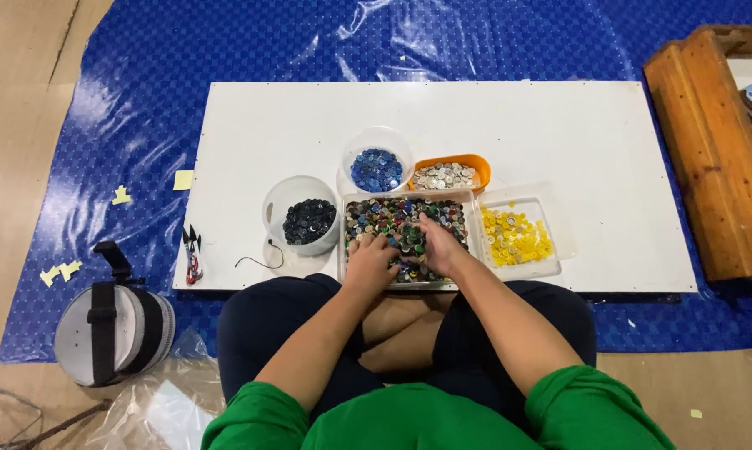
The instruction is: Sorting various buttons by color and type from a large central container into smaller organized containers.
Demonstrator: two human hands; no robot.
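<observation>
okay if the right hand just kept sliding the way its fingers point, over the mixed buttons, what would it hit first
The right hand points up and slightly left across the tray of mixed buttons. It would likely meet the tray's far wall first, then the tub of blue buttons just behind it, though height is hard to judge.

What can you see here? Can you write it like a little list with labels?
Place: white board on a blue mat, person sitting at it
Left hand: in the mixed buttons tray
Right hand: in the same tray
Dark buttons: round tub
Blue buttons: round tub
Pale buttons: orange bowl
Yellow buttons: clear tray
Also: small snips, wooden box
</observation>
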